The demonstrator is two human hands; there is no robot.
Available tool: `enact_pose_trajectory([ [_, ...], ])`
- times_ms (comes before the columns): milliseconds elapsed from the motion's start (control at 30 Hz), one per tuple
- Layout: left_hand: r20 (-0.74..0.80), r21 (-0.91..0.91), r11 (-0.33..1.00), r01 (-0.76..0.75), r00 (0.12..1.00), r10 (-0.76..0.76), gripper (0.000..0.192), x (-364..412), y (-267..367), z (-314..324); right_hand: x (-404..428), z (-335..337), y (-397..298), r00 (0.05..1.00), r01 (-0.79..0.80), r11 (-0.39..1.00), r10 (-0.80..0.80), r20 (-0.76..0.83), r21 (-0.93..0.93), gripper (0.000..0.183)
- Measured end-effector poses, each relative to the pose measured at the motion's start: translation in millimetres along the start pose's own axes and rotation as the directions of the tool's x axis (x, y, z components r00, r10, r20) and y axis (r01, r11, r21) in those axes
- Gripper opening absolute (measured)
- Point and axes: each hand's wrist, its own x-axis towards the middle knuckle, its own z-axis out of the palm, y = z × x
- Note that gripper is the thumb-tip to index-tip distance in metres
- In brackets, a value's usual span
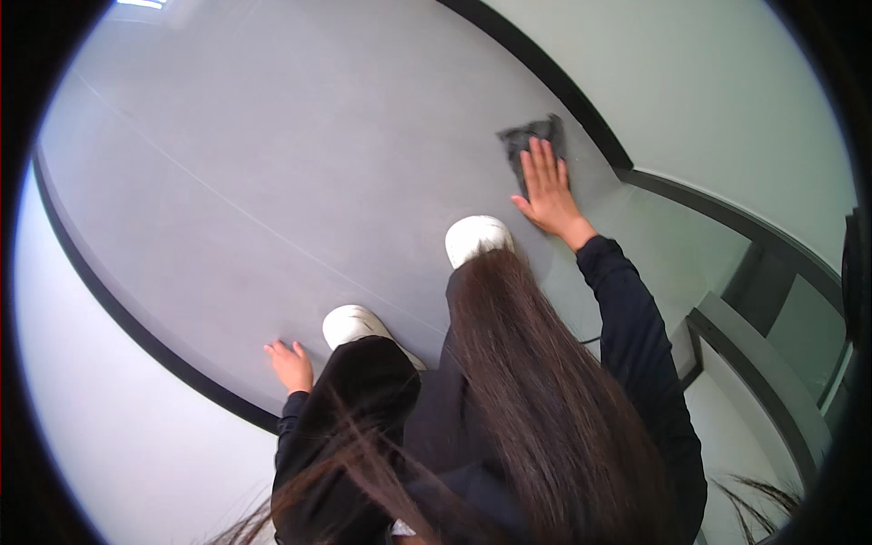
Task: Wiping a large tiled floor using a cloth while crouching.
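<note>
My right hand [549, 197] lies palm down with fingers stretched out, pressing on a crumpled dark grey cloth [523, 139] on the grey floor [293, 150]. The fingers rest flat over the cloth and do not wrap around it. Near the left wall, my left hand [293, 368] is low beside my left knee with its fingers apart and nothing in it. Whether its fingertips touch the floor I cannot tell. Between the hands are my two white shoes, the right shoe [478, 238] and the left shoe [354, 327].
A black baseboard [545, 61] runs along the white wall [702, 82] and turns a corner at right. Another black baseboard [129, 320] edges the left wall [136, 422]. A dark-edged frame [742, 368] stands at lower right. Long hair hides part of my right leg.
</note>
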Motion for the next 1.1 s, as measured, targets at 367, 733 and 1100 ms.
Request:
enact_pose_trajectory([
  [367,0.266,-0.165,0.978,0.130,0.960,-0.082,0.036,34.8,-6.4,-2.9,220.7,2.1,-47.6,0.935,0.192,0.978,-0.209,-0.285,-0.087,0.074],
  [733,0.174,-0.270,0.953,-0.136,0.967,0.187,0.036,13.8,32.8,-22.2,-23.7,5.8,48.2,0.888,-0.363,0.931,0.352,-0.296,0.016,0.067],
  [1100,0.168,-0.224,0.975,-0.004,0.985,0.042,0.041,13.2,59.4,-8.8,-115.3,40.5,13.0,0.090,-0.971,0.130,0.976,-0.199,0.203,0.079],
])
